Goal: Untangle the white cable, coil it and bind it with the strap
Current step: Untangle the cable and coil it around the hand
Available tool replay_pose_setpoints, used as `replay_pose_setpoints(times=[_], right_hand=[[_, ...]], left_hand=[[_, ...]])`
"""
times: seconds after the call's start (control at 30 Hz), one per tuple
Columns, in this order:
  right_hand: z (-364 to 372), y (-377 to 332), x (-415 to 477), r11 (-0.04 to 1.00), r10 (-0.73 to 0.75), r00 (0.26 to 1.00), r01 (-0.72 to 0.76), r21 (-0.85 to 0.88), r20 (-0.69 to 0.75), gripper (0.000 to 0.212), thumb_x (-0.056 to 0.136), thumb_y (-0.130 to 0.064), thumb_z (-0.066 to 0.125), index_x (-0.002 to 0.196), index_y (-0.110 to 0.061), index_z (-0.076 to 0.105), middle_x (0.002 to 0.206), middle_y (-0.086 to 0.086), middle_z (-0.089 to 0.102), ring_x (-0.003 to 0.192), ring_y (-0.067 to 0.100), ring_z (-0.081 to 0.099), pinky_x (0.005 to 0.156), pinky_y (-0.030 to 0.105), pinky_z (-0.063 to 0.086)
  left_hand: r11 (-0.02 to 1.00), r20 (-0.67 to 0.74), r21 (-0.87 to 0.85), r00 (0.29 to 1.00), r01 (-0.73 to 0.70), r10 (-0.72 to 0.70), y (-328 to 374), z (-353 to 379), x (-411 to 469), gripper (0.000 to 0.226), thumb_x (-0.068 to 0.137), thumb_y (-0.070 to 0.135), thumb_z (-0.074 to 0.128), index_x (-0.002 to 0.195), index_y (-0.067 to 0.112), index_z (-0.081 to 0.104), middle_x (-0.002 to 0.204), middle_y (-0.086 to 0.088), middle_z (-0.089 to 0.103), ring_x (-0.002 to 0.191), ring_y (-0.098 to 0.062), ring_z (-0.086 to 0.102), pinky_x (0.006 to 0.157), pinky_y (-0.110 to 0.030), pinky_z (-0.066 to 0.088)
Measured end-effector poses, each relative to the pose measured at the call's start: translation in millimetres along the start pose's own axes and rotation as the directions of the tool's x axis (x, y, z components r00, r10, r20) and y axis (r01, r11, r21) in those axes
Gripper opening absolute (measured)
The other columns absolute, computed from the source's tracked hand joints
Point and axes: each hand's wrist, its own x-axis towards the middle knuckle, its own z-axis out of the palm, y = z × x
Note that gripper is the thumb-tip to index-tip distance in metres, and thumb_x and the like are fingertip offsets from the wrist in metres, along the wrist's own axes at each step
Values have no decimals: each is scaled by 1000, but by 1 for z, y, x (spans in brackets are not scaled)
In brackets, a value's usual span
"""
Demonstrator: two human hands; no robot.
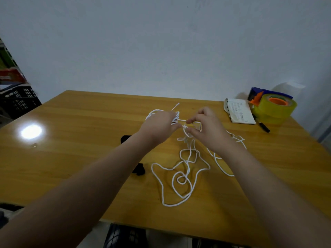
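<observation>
Cable [186,169] lay in loose white loops across the middle of the wooden tabletop [71,158], trailing toward its near edge and out to the right, still tangled. Its upper part rose off the wood into both hands, which were held just above the surface, close together. The left hand [159,125] was closed around a bundle of several gathered strands, with 1 free end sticking out beyond it toward the far edge. The right hand [207,126] pinched a short stretch of the same cable between thumb and forefinger, right beside a small knot that hung between the 2 hands. A black strap [138,169] lay flat on the tabletop, partly hidden under the left forearm, just left of the loose loops. At the far right corner sat an open notebook [239,111], a black pen [262,126] beside it, and a yellow roll of packing tape [275,106] in a blue and orange dispenser. A bright glare marked the left edge.
</observation>
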Motion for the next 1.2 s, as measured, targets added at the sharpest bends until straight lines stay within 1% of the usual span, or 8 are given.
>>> replay_pose_setpoints(times=[0.13, 0.33, 0.57, 0.77, 0.87, 0.97, 1.07, 1.2], right_hand=[[5, 5, -3, 999, 19, 998, -21, -28, -62, 18, 84, -35, 64, 92, -23, 73, 109, -5, 57, 112, 17, 42, 96, 32, 29], [20, -8, -5, 992, 52, 980, -28, 121, -193, 21, 77, -41, 65, 76, -20, 68, 99, -9, 66, 105, 19, 55, 94, 45, 39], [24, -9, -1, 984, -86, 996, 80, -157, -36, 29, 95, -30, 48, 87, -8, 64, 85, 11, 65, 84, 31, 58, 65, 38, 41], [30, 1, -9, 941, -339, 845, 301, -156, -413, 14, 89, -9, 58, 87, 2, 66, 98, 15, 62, 92, 21, 51, 82, 29, 42], [25, -3, -4, 971, -191, 863, 237, 40, -468, 13, 89, -5, 57, 81, 3, 63, 94, 11, 52, 88, 10, 45, 79, 15, 39], [17, -2, -1, 956, -101, 946, 178, 233, -307, 19, 90, -11, 50, 77, -3, 62, 93, 4, 50, 83, 6, 47, 78, 5, 34], [16, -3, -7, 903, -30, 1000, 26, 429, 5, 27, 96, -16, 44, 71, -19, 54, 85, 5, 56, 81, 14, 53, 78, 21, 40], [13, -6, -4, 788, 252, 968, -219, 575, 24, 19, 90, -40, 55, 93, -22, 59, 97, 0, 65, 92, 9, 57, 85, 31, 42]], left_hand=[[1000, -32, 3, 999, -1, 1, 0, 2, -1, 25, 95, 35, 48, 93, 11, 57, 88, -8, 62, 83, -25, 54, 63, -28, 28], [883, -49, -469, 998, 6, -32, 8, 3, 2, 27, 88, 30, 51, 81, 5, 59, 79, -9, 65, 78, -27, 60, 69, -38, 44], [706, -84, -688, 949, 167, -305, 0, 7, 6, 20, 92, 17, 54, 72, 14, 51, 59, 5, 42, 55, -10, 39, 54, -29, 33], [540, 64, -794, 923, 278, -380, -4, 13, 23, 26, 93, 21, 54, 70, 17, 44, 58, 1, 36, 50, -12, 31, 48, -26, 25], [485, 135, -811, 911, 328, -390, -6, 18, 26, 27, 94, 21, 54, 68, 17, 44, 55, 1, 35, 46, -11, 30, 43, -21, 25], [446, 136, -825, 887, 348, -442, -12, 18, 26, 27, 94, 19, 52, 69, 15, 45, 54, -1, 34, 39, -7, 30, 35, -13, 23], [363, 84, -883, 861, 298, -501, -19, 12, 30, 27, 95, 20, 51, 70, 14, 44, 54, -2, 31, 36, -6, 27, 35, -12, 21], [398, 53, -887, 907, 235, -417, -11, 5, 29, 23, 97, 22, 50, 75, 14, 46, 54, 0, 32, 39, -7, 27, 35, -13, 21]])
